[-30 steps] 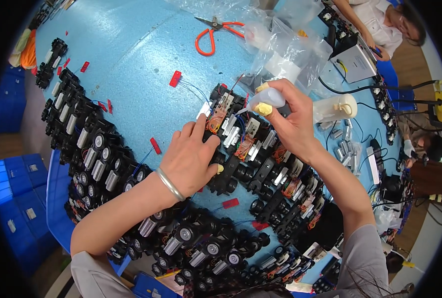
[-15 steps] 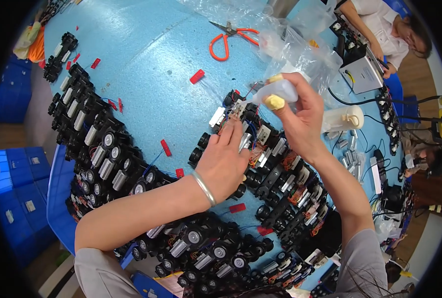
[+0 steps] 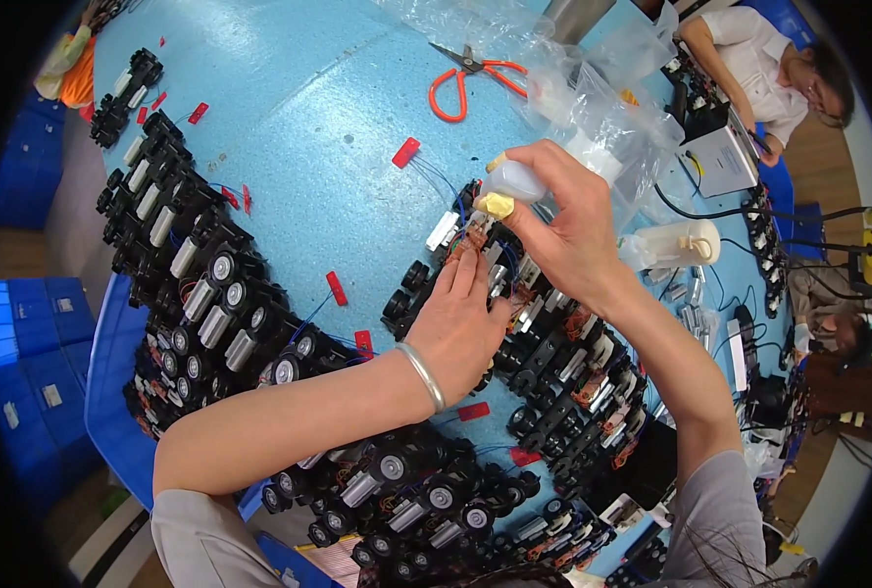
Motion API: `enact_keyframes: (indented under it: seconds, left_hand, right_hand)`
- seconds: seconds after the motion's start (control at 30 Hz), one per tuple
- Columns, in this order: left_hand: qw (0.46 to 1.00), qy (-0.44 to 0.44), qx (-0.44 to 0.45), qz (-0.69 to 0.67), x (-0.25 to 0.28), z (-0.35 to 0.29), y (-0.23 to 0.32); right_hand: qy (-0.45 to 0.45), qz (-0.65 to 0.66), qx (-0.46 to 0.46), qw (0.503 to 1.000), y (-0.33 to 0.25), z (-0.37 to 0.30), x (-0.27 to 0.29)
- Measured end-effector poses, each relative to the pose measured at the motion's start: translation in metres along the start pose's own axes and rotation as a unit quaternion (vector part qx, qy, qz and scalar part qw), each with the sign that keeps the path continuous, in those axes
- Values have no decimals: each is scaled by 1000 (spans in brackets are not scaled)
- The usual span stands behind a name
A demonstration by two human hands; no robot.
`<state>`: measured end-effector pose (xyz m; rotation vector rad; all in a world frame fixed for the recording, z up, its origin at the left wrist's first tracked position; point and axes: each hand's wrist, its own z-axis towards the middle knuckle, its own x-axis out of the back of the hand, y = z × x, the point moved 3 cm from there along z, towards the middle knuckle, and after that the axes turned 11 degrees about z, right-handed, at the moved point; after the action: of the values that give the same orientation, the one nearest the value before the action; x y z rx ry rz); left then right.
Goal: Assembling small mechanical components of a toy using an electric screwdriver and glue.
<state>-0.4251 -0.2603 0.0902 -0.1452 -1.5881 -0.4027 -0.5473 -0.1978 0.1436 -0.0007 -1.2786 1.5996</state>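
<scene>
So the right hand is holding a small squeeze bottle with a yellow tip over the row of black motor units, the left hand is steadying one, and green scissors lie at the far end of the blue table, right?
Not quite: the scissors have orange-red handles, not green, as the head view shows. The rest stands: the right hand holds the squeeze bottle over the motor units, the left hand steadies one, and the table is blue.

- You have one pair of orange-handled scissors [image 3: 470,78].
- You have two white squeeze bottles [image 3: 514,182] [image 3: 673,245].
- Wheeled black motor units [image 3: 222,294]: too many to count.
</scene>
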Motion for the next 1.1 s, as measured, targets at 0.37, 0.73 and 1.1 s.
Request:
enact_keyframes:
  seconds: [0.37, 0.73, 1.1]
  left_hand:
    - [1000, 13, 9, 12, 1, 0, 2]
    - [999, 20, 23, 31, -3, 3, 3]
    - [1000, -2, -6, 7, -3, -2, -4]
  right_hand:
    - [-3, 17, -1, 1000, -9, 1, -3]
    - [-23, 0, -1, 1000, -9, 0, -10]
    - [156, 296, -152, 930, -14, -14, 40]
